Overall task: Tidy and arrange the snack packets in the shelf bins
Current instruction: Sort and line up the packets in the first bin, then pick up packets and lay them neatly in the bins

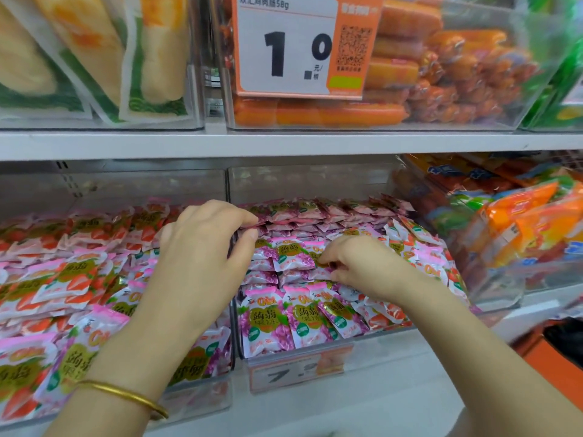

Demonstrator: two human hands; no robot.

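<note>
Head view: white store shelf [284,145] carrying clear bins. Left hand [205,247] pinches far-row snack packets [315,212] in the middle bin [315,181]. Right hand [362,263] pinches a purple packet [310,272] nearer. Sausages [410,67] and a price tag [284,48] sit above.

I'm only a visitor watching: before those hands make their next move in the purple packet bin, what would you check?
1. Right hand has hold of a purple packet: ok, its fingers pinch one in the middle row.
2. Left hand steadies the back rows: ok, fingers and thumb curl on packets there.
3. Front row stands straight: not ok, a tilted packet leans sideways.
4. One flavour only in the clear bin: not ok, red packets lie along its right side.
5. Price label readable: cannot tell, it is blurred.
</note>
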